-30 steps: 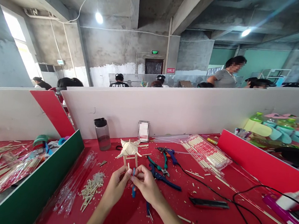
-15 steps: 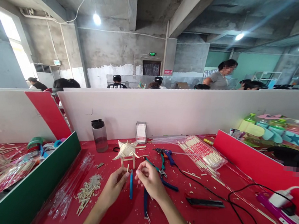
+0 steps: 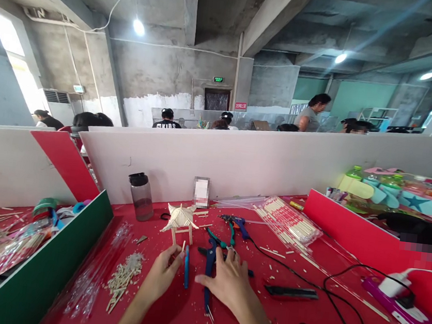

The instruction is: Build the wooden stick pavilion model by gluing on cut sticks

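While offcuts (image 3: 125,276) sit left of the left hand (image 3: 176,259), that hand pinches a short stick (image 3: 183,245); a small stick-built model (image 3: 180,218) stands just beyond it. Slim blue rod (image 3: 187,269) between the hands. Right of it, blue-handled pliers (image 3: 210,263), one handle's long axis running near to far. Nearer hand: the right (image 3: 231,277), fingers spread above them; contact, cannot tell. Dark knife (image 3: 291,292) farther right.

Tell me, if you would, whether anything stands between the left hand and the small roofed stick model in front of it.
Nothing visible stands between the left hand and the roofed stick model, apart from the short stick that the hand itself pinches. The slim blue tool is to the right, beside that path.
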Motion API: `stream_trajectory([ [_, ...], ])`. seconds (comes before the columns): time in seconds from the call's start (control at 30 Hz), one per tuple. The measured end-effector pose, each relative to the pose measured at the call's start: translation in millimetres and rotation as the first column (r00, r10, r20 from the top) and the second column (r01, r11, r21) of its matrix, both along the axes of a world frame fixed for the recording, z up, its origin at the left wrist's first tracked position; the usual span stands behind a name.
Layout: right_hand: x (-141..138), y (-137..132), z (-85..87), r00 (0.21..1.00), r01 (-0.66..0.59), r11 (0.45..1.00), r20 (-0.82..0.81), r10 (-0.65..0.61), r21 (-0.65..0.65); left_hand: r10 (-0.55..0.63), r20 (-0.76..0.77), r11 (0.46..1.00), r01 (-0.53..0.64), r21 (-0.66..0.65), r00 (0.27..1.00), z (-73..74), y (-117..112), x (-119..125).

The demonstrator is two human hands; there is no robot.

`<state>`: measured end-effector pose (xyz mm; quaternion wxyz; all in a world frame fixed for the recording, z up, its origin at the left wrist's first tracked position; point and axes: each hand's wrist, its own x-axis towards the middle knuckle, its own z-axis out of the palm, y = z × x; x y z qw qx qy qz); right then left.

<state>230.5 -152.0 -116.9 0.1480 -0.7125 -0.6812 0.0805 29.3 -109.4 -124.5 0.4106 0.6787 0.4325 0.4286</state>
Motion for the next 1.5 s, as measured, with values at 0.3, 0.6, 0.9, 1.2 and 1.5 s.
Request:
stream_trajectory([
  [0.3, -0.1, -2.5, 16.5, 0.999, -0.001, 0.993, 0.046, 0.007, -0.122, -0.016, 0.094, 0.997, 0.023, -0.068, 0.995, -5.0, 1.5, 1.1],
  [0.6, 44.6, -10.6, 28.1, 0.784, -0.313, 0.949, -0.573, 0.24, -0.031, -0.013, 0.219, 0.992, 0.04, -0.122, 0.976, 9.1, -6.1, 4.3],
  [0.9, 5.1, -4.6, 0.8, 0.403, -0.422, 0.906, -0.891, 0.209, 0.022, 0.038, 0.25, 0.993, -0.01, -0.115, 0.968, 2.2, -4.3, 5.4],
  [1.2, -1.4, -13.8, -3.4, 0.374, -0.405, 0.914, -0.905, 0.201, 0.036, 0.03, 0.173, 0.999, -0.024, -0.032, 0.984, 2.9, -2.1, 7.3],
  [1.5, -3.8, -15.5, -3.6, 0.463, -0.368, 0.927, -0.849, 0.254, 0.077, 0.034, 0.16, 0.999, -0.028, -0.038, 0.987, 2.1, -3.1, 6.4],
])
